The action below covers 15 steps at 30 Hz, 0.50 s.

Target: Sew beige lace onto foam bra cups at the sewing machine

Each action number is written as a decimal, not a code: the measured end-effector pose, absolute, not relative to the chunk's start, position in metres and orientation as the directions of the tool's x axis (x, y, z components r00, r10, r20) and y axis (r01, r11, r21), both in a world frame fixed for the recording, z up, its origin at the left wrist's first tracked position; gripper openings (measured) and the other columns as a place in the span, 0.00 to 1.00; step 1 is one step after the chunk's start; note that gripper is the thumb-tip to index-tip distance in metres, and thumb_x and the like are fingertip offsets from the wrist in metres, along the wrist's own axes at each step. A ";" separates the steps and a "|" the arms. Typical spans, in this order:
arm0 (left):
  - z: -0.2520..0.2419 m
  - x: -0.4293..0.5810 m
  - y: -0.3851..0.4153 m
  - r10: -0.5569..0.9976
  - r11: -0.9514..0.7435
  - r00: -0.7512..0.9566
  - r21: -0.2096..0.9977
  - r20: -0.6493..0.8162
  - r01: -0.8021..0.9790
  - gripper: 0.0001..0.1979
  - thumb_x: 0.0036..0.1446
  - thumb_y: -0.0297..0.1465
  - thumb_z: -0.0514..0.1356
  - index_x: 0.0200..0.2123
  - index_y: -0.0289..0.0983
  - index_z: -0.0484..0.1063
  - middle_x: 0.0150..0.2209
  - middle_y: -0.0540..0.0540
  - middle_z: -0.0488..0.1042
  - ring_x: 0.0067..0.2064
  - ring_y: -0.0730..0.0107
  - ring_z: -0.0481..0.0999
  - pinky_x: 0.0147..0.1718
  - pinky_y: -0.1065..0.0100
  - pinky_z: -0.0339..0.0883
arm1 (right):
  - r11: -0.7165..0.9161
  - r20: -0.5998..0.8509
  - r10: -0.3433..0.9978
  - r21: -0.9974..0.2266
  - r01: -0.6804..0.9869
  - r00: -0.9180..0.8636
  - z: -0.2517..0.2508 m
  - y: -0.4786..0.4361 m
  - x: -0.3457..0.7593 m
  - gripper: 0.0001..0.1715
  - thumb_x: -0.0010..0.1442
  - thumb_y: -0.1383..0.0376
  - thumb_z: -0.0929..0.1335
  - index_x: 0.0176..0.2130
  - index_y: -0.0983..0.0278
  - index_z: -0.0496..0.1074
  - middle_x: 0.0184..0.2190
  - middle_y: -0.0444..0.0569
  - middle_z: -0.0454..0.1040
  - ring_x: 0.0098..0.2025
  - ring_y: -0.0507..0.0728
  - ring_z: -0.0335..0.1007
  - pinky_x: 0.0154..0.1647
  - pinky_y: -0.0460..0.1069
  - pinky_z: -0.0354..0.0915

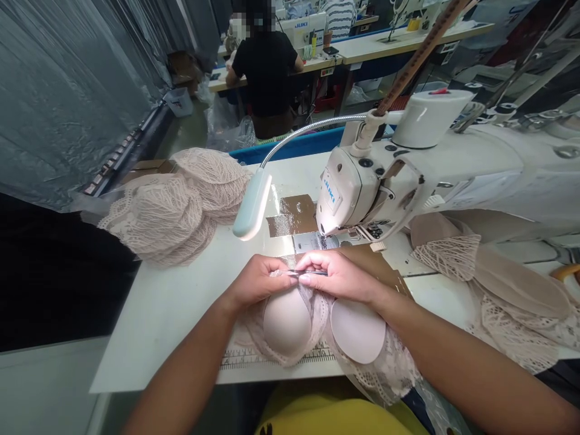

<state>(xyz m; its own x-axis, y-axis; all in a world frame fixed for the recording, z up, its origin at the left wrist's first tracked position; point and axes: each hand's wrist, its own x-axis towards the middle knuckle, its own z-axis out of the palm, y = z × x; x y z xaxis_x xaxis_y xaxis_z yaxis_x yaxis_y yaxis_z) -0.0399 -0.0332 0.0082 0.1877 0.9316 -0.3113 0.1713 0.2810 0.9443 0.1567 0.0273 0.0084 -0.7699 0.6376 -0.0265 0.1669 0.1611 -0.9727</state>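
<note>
A beige lace bra [290, 323] with two padded cups lies on the white sewing table [167, 308] just in front of me. My left hand [258, 279] pinches the lace at the top edge of the left cup. My right hand [338, 275] pinches the same edge from the other side, fingers closed, with a thin dark tool showing between the fingertips. Both hands meet just in front of the needle area of the white sewing machine [362, 187].
A stack of lace cups [172, 208] sits at the back left. More lace pieces [493, 284] lie to the right under the machine arm. A gooseneck lamp [252, 205] hangs over the table. A person in black [267, 72] sits at a far table.
</note>
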 end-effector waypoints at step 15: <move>0.010 -0.036 -0.034 0.927 0.259 0.232 0.951 -0.294 0.171 0.14 0.51 0.39 0.63 0.29 0.32 0.77 0.30 0.46 0.75 0.33 0.66 0.72 0.31 0.71 0.64 | -0.021 -0.135 0.653 -0.987 0.160 -0.745 0.002 0.024 0.151 0.17 0.53 0.62 0.71 0.42 0.65 0.69 0.28 0.43 0.69 0.32 0.52 0.67 0.33 0.48 0.66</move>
<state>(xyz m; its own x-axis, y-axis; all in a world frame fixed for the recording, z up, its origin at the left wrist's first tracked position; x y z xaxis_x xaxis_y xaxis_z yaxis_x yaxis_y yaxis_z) -0.0362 -0.0335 0.0096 0.2318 0.9273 -0.2940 0.1714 0.2586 0.9507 0.1515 0.0244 0.0017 -0.7449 0.6534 -0.1346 0.1600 -0.0209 -0.9869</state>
